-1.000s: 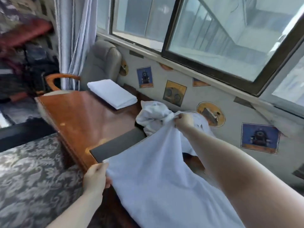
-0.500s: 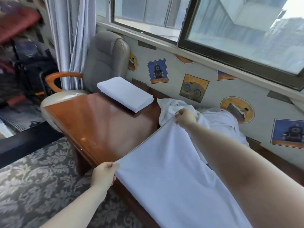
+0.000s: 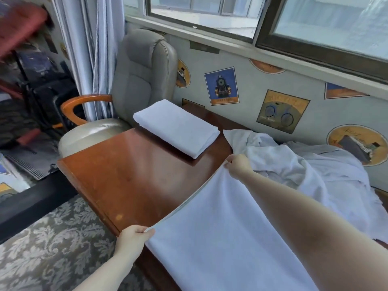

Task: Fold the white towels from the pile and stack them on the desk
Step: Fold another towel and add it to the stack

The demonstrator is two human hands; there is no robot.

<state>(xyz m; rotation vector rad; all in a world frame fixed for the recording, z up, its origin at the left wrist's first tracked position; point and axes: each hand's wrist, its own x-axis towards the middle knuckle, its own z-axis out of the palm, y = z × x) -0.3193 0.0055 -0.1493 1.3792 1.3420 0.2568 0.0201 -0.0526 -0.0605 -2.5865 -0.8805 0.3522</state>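
- The left hand (image 3: 132, 238) is closed in a pinch on the near corner of a white towel (image 3: 220, 238), at the front edge of the desk (image 3: 130, 181).
- The right hand (image 3: 238, 165) is closed in a pinch on the far corner of the same edge, the arm stretched out over the cloth.
- That edge runs taut between both hands; the towel spreads flat over the desk's right part.
- A rumpled pile of towels (image 3: 304, 164) lies just behind the right hand, against the wall.
- A folded towel (image 3: 178, 127) sits at the desk's far end, near the grey chair (image 3: 142, 66).
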